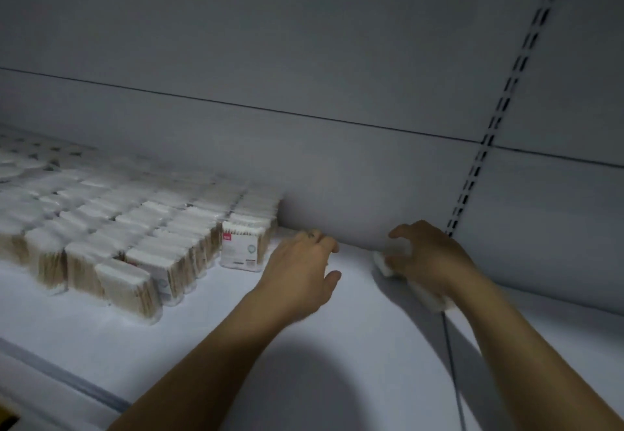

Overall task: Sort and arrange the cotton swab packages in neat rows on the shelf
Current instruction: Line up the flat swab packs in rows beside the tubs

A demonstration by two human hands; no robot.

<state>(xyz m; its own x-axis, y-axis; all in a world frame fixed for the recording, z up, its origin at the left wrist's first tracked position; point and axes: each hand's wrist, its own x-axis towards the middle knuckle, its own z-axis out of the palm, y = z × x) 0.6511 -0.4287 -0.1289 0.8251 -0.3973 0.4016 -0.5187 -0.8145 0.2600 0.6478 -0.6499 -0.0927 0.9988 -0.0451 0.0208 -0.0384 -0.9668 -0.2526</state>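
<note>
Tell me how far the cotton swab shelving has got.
Done: many packages stand in packed rows on the left of the shelf, with one labelled package at their right end. In hand: the right hand grips loose packages lying by the back wall; the left hand hovers open beside the rows. Left: joining those loose packages to the rows.

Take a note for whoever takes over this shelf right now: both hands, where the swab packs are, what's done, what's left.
Left hand: open, empty, over the bare shelf right of the rows.
Right hand: fingers curled over loose packages lying by the back wall, apart from the rows.
Done: most cotton swab packages stand in rows at left; a labelled package ends them.
Left: bring the loose packages into the rows.
</note>
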